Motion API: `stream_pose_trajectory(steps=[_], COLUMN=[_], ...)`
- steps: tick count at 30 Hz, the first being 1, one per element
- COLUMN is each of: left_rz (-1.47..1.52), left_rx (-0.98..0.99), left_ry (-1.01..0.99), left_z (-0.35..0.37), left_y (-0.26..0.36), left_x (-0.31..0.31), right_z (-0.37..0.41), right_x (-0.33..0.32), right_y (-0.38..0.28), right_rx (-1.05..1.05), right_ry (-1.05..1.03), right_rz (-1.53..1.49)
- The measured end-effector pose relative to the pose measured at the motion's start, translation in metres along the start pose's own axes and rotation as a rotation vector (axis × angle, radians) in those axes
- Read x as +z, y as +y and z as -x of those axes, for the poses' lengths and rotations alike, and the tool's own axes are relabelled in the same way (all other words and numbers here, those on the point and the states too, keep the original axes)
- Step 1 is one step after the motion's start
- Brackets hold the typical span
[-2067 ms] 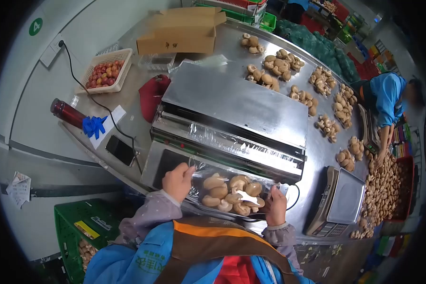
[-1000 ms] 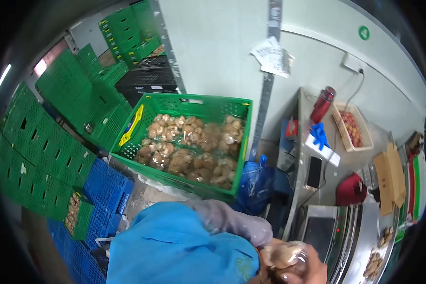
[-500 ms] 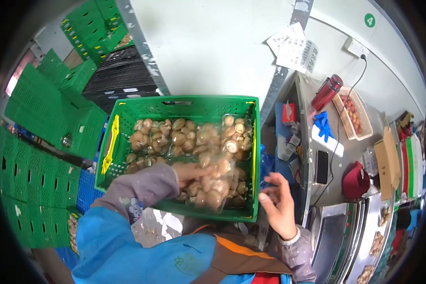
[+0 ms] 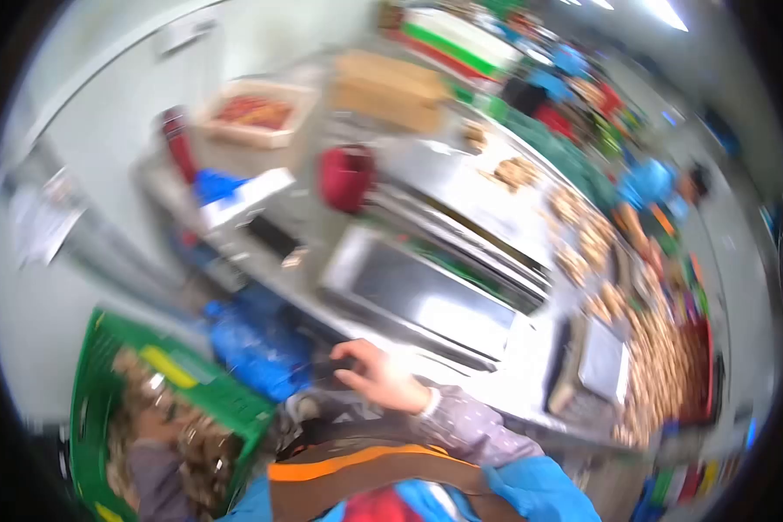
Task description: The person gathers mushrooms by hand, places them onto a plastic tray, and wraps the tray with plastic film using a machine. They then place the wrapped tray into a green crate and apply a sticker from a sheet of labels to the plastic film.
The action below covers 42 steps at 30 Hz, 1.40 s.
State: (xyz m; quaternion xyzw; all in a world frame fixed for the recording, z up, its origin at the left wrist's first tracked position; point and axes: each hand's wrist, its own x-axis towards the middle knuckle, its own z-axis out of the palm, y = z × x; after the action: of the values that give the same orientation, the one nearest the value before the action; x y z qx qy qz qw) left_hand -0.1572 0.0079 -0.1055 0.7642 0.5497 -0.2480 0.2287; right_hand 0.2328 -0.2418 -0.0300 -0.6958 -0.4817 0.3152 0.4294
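At eight o'clock, my left hand (image 4: 155,426) is dipping inside the green plastic crate (image 4: 239,400), among mushrooms (image 4: 207,452) that are glinting as though wrapped in clear film. Motion is blurring its fingers, so I cannot tell whether that grip is closing on a pack or lying loose.

At six o'clock, my right hand (image 4: 378,374) is hovering with nothing in it, fingers curling loosely apart from the thumb, near the table (image 4: 535,370) edge and a blue plastic bag (image 4: 257,348).

By my judgement, I am handling the step of settling mushrooms in the crate, and the next move is calling for a clean upward lift of the left fingers, without dragging the film or nudging neighbouring mushrooms. My right hand, being free, is needing no release first.

Just past my right hand, the film-wrapping machine's flat plate (image 4: 431,291) is lying bare and shining. Toward four o'clock, a weighing scale (image 4: 600,361) is standing beside a heap of loose mushrooms (image 4: 661,374), while between two and three o'clock a blue-clad co-worker (image 4: 648,187) is reaching toward the heap.
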Motion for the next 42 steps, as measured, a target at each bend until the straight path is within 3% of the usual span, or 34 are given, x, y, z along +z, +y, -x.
stream_pose_trajectory(steps=[1, 2, 3, 4, 6, 8, 9, 10, 11, 12, 14, 15, 19, 21, 25, 28, 31, 33, 35, 37, 40, 42], left_rz=[0.064, 0.519, 0.671, 0.772, 0.93, 0.895, 0.987, 1.006, 1.015, 0.946, 0.856, 0.788, 0.324, 0.274, 0.07, 0.018, -0.083, 0.071, 0.176, 0.288, 0.196, 0.455], left_rx=[-0.004, 0.285, 0.406, 0.433, 0.671, 0.86, 0.971, 0.999, 0.995, 1.046, 1.214, 1.195, 1.378, 1.334, 1.267, 1.202, 1.095, 0.942, 0.944, 0.951, 0.916, 1.205], left_ry=[0.153, 0.404, 0.572, 0.643, 0.549, 0.523, 0.304, 0.123, -0.086, -0.221, -0.488, -0.618, -0.625, -0.68, -0.632, -0.675, -0.608, -0.631, -0.609, -0.582, -0.498, -0.252], left_z=[0.002, -0.009, -0.009, 0.03, 0.043, 0.07, 0.092, 0.116, 0.141, 0.152, 0.172, 0.183, 0.197, 0.186, 0.164, 0.141, 0.143, 0.143, 0.141, 0.149, 0.166, 0.161], left_y=[0.01, 0.012, 0.046, 0.126, 0.219, 0.323, 0.382, 0.438, 0.491, 0.534, 0.617, 0.656, 0.8, 0.866, 0.975, 1.031, 1.067, 1.08, 1.081, 1.081, 1.066, 1.044], left_x=[-0.03, -0.043, -0.064, -0.095, -0.109, -0.097, -0.087, -0.076, -0.067, -0.052, -0.021, -0.009, 0.05, 0.094, 0.184, 0.261, 0.321, 0.352, 0.373, 0.366, 0.322, 0.288], right_z=[0.013, 0.029, 0.045, 0.062, 0.101, 0.143, 0.165, 0.184, 0.21, 0.232, 0.288, 0.313, 0.428, 0.466, 0.458, 0.447, 0.433, 0.423, 0.424, 0.417, 0.397, 0.366], right_x=[-0.021, -0.039, -0.064, -0.09, -0.152, -0.223, -0.257, -0.299, -0.335, -0.373, -0.449, -0.483, -0.592, -0.623, -0.639, -0.645, -0.64, -0.638, -0.636, -0.639, -0.648, -0.649], right_y=[0.006, 0.023, 0.038, 0.059, 0.09, 0.101, 0.131, 0.12, 0.151, 0.166, 0.2, 0.22, 0.336, 0.396, 0.425, 0.451, 0.453, 0.449, 0.461, 0.447, 0.391, 0.338], right_rx=[0.093, 0.096, 0.096, 0.101, 0.174, 0.313, 0.236, 0.428, 0.404, 0.528, 0.59, 0.598, 0.805, 1.08, 1.149, 1.205, 1.055, 0.985, 0.88, 0.856, 0.81, 0.784], right_ry=[0.006, 0.075, 0.127, 0.211, 0.333, 0.408, 0.521, 0.514, 0.594, 0.688, 0.831, 0.929, 1.058, 0.894, 0.692, 0.569, 0.513, 0.555, 0.562, 0.586, 0.588, 0.58], right_rz=[-0.055, -0.087, -0.027, -0.002, 0.04, -0.045, -0.09, -0.027, -0.096, -0.16, -0.263, -0.277, -0.175, -0.126, -0.318, -0.414, -0.479, -0.441, -0.459, -0.358, -0.326, -0.256])
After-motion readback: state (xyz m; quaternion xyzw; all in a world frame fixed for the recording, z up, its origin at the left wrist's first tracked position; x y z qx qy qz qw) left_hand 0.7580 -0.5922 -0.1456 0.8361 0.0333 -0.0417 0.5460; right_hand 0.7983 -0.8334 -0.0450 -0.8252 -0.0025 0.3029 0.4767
